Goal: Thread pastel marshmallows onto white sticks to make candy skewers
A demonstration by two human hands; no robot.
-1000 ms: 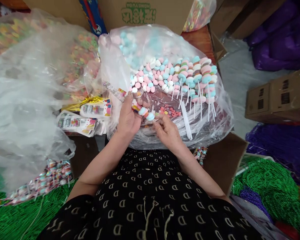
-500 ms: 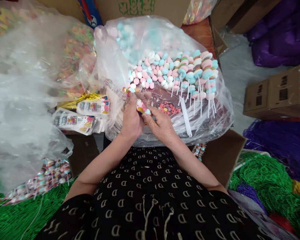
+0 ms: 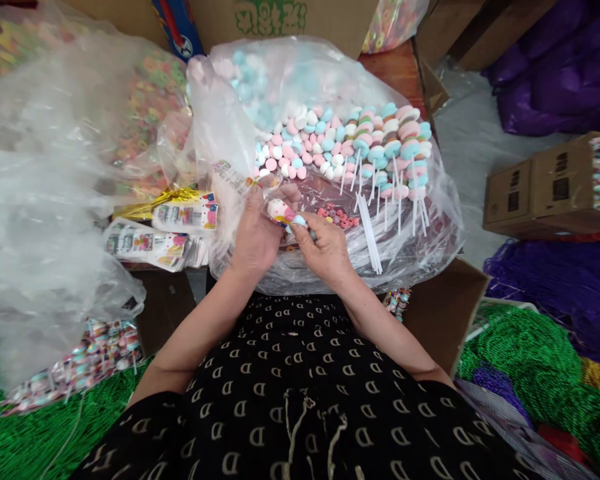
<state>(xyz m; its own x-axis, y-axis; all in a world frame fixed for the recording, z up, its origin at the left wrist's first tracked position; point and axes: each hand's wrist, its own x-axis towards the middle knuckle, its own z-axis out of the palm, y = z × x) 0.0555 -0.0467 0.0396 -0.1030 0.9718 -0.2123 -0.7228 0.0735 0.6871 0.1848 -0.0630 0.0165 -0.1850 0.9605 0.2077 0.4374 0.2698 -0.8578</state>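
Observation:
Around a small clear printed plastic bag (image 3: 279, 212), my left hand (image 3: 257, 233) is closed, its thumb lying along the near side. The bag's clear end (image 3: 227, 172) sticks out beyond that hand to the upper left. Between the thumb and fingers of my right hand (image 3: 325, 250) are pink and light-blue candies (image 3: 299, 223), at the bag's right end. The candies look like part of a candy skewer, but its stick is hidden. Beyond my hands lie loose pastel candies (image 3: 285, 148). Finished-looking candy skewers (image 3: 397, 143) rest in a pile at the right.
White sticks (image 3: 370, 233) and small red candy rings (image 3: 337, 217) lie on the large plastic sheet (image 3: 420, 253). Stacked printed bags (image 3: 147, 243) with gold ties (image 3: 173, 195) sit left. An open cardboard box (image 3: 445, 313) stands below right, beside green strands (image 3: 525, 360).
My left hand has shifted slightly left and down, with the bag's printed end showing more. My right hand still pinches the candies, a little farther from the left.

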